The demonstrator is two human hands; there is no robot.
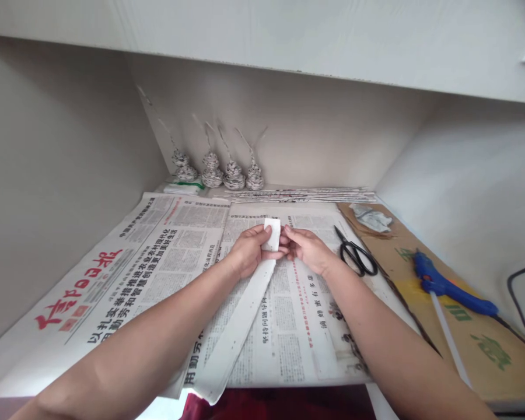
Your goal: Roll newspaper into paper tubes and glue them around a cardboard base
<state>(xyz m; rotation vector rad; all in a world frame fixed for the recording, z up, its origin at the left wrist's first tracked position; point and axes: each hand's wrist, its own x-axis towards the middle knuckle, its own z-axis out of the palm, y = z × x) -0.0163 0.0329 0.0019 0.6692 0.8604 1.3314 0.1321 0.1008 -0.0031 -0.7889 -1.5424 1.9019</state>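
My left hand (249,249) grips a long white paper strip (240,329), its thumb pressed on the folded upper end. From the fingers the strip slants down over the newspaper (192,233) and past the near edge of the work surface. My right hand (305,248) is at the right edge of the folded end, thumb and fingertips together there. Whether its fingertips pinch the paper or only touch it is partly hidden. A pair of black-handled scissors (356,256) lies just right of my right hand.
Several woven paper gourd shapes (234,175) stand at the back left, beside thin rolled paper sticks (306,195). On the right, cardboard (485,350) bears a blue glue gun (452,289) with a white glue stick and a crumpled white wad (371,218). Walls enclose the sides; a panel (262,41) overhangs.
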